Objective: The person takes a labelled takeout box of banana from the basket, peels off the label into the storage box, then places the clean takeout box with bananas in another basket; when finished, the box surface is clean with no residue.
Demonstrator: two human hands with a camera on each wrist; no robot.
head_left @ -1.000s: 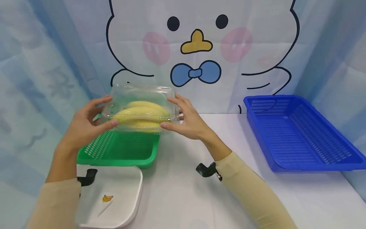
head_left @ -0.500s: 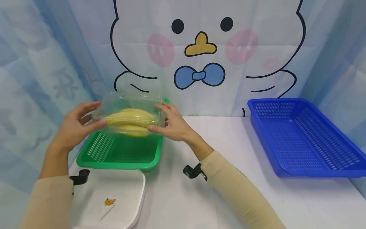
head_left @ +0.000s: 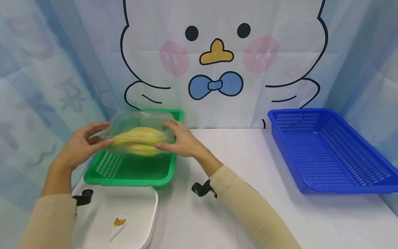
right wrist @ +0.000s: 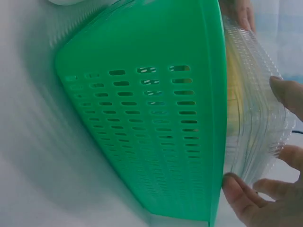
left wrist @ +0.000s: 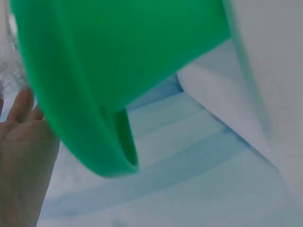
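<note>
Both hands hold a clear plastic clamshell box (head_left: 149,119) with yellow bananas (head_left: 140,135) inside. My left hand (head_left: 81,144) grips its left end, thumb in front. At the right end my right hand (head_left: 184,141) grips it, with thumb and fingers spread over the side. The box overlaps the upper part of a green basket (head_left: 133,182). In the right wrist view the box (right wrist: 258,109) sits at the green rim, with right fingertips beside that rim. The left wrist view shows the basket wall (left wrist: 132,42) hiding most of the left fingers.
A white tray (head_left: 140,207) with a small banana picture (head_left: 119,222) lies in front of the green basket. A blue basket (head_left: 329,152) stands on the right of the white table (head_left: 224,207). Patterned curtains (head_left: 46,86) rise at the sides and back.
Both hands have brought the box of bananas down and to the left, closer over the green basket. Both hands keep their grip on its ends.
</note>
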